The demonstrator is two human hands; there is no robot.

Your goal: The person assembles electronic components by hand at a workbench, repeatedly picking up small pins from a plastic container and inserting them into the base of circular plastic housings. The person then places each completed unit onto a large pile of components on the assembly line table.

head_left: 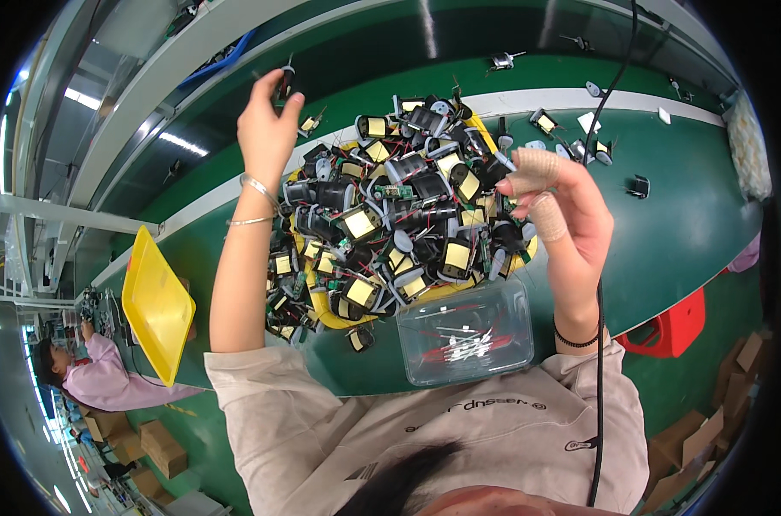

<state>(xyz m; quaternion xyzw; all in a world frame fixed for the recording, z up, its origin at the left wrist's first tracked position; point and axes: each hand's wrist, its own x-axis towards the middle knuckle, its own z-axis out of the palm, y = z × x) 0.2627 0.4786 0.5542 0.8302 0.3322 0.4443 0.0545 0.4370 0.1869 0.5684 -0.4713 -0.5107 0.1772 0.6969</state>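
- My left hand was raised beyond the heap's far left edge, gripping a small black part between thumb and fingers.
- My right hand was curled at the heap's right side, with tan tape on 2 digits; I couldn't tell whether its fingertips held anything.
- Between my hands, a heap of black parts with pale yellow pads, wires and small green boards overfilled a yellow tray.
- Just on my side of that tray sat a clear plastic box, with red wires and small white pieces inside.
- A black cable hung past my right wrist.
- To my left was a 2nd yellow tray; to my right, a red stool stood beside the green table.
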